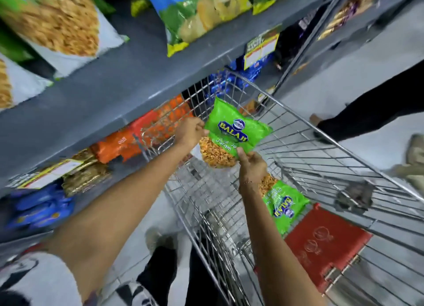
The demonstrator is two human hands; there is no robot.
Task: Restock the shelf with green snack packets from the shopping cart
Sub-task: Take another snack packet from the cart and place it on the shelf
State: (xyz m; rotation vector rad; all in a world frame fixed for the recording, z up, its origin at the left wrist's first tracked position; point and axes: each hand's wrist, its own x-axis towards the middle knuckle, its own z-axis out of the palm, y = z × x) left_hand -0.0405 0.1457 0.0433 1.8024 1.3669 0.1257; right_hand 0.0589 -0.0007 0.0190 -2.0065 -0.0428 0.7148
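Green Balaji snack packet [236,127] hangs above the wire shopping cart [321,131], left hand [189,131] pinching its side edge, right hand [251,162] gripping its bottom corner, probably steadying the floppy bag for the shelf [119,85].

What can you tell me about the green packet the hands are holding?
The held packet is shiny green plastic with a blue and yellow "Balaji" logo and a clear lower part showing orange-brown snack. It is tilted, raised above the cart, below the shelf. The left hand pinches its left edge; the right hand grips its bottom edge.
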